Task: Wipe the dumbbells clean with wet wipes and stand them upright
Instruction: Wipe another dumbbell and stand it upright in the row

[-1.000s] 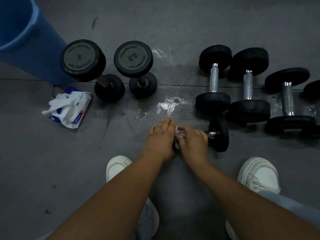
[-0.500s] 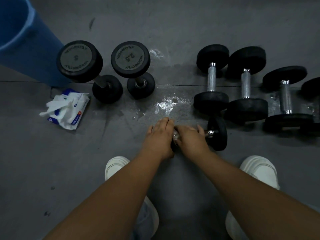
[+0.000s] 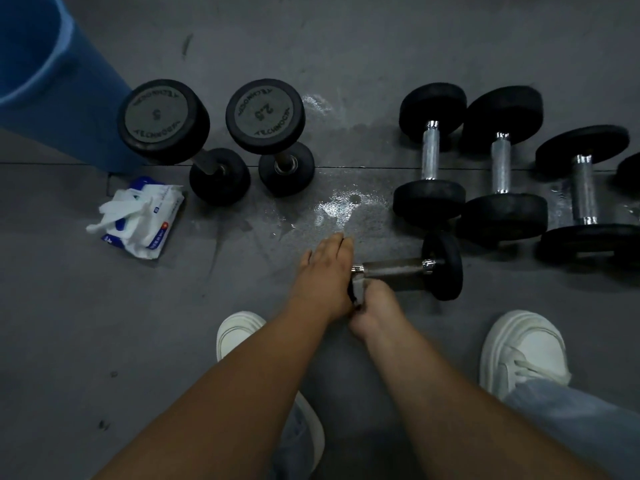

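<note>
Dark grey gym floor (image 3: 346, 46), wet in patches. Left, beside the wipes pack (image 3: 142, 216), 2 upright dumbbells (image 3: 162, 119) look finished. Centre, the small dumbbell (image 3: 394, 268) lies flat. The left hand (image 3: 322, 275), fingers pressed together, covers its left head, and the right hand (image 3: 375, 306) pinches a wipe (image 3: 359, 289) against the handle. Right, at least 3 flat dumbbells (image 3: 430, 154) probably remain.

We steady a small dumbbell (image 3: 398, 268) lying on the grey floor (image 3: 104, 323). Our left hand (image 3: 323, 275) lies over its left weight, and our right hand (image 3: 372, 306) pinches a wet wipe (image 3: 360, 289) against the handle just beside it. Beyond the grip to its left, two upright dumbbells (image 3: 265, 116) stand near a wipes pack (image 3: 142, 216) and a blue bin (image 3: 52, 81); beyond to its right, three flat dumbbells (image 3: 502, 164) lie side by side.
</note>
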Demonstrator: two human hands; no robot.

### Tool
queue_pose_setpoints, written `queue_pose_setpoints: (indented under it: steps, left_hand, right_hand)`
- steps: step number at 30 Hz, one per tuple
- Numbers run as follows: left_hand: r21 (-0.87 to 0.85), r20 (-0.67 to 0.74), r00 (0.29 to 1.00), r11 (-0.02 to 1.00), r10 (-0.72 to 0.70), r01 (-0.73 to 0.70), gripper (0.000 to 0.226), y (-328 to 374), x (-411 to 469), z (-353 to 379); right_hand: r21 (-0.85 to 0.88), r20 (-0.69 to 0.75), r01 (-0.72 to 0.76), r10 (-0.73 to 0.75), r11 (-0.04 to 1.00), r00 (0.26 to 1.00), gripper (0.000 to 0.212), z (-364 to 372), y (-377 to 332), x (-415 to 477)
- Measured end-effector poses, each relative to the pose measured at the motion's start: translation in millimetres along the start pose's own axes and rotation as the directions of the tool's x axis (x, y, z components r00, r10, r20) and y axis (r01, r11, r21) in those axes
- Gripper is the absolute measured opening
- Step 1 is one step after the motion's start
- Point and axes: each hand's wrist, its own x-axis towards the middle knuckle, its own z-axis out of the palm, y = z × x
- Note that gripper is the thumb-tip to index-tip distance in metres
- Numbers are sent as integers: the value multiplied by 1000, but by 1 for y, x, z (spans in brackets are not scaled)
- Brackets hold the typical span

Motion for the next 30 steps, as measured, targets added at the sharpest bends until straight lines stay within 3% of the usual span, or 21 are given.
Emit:
queue_pose_setpoints:
  steps: [8,10,13,14,16,17,19,20,22,24,27,28,30]
  left_hand:
    - [2,1,1000,1000,2,-3,96,1,-1,1]
    - [-7,-2,1000,1000,1,-1,95,-1,1,1]
    - [-2,4,1000,1000,2,-2,95,0,1,2]
    - [0,9,1000,1000,2,-2,98,-1,1,2]
    - [0,22,1000,1000,1,-1,108,-3,3,2]
    - [1,25,1000,1000,-1,1,112,-4,4,2]
    - [14,26,1000,1000,3,-3,112,-4,3,2]
    - [16,16,1000,1000,5,-5,111,-4,3,3]
    - [-3,17,1000,1000,-2,2,109,-3,3,1]
    - [-10,32,999,1000,0,1,110,-4,3,0]
    - [-1,53,999,1000,-4,5,111,-2,2,-1]
    - [7,38,999,1000,-9,9,109,-1,3,-2]
    - [11,11,1000,1000,-2,1,103,-3,6,0]
  right_hand:
    - [53,72,67,-71,996,995,26,-7,14,-8]
    - [-30,56,117,-115,993,992,31,-9,18,-9]
    - [-305,23,239,-243,922,970,22,-10,7,-18]
    - [-435,30,320,-341,842,939,22,-11,-2,-22]
    - [-679,186,521,-565,518,804,27,-10,-22,-34]
    - [-738,270,587,-651,334,710,23,-7,-32,-39]
    - [-789,348,604,-729,112,590,10,-3,-47,-38]
    - [-822,397,569,-726,-9,562,7,-4,-50,-30]
    - [-856,500,454,-621,-247,604,13,-10,-40,-17]
    - [-834,551,414,-525,-363,649,20,-19,-25,-12]
    - [-731,659,334,-489,-594,572,24,-17,-32,-16]
    - [-701,689,328,-484,-633,539,25,-14,-41,-14]
    - [-698,687,316,-476,-643,549,26,-17,-52,-8]
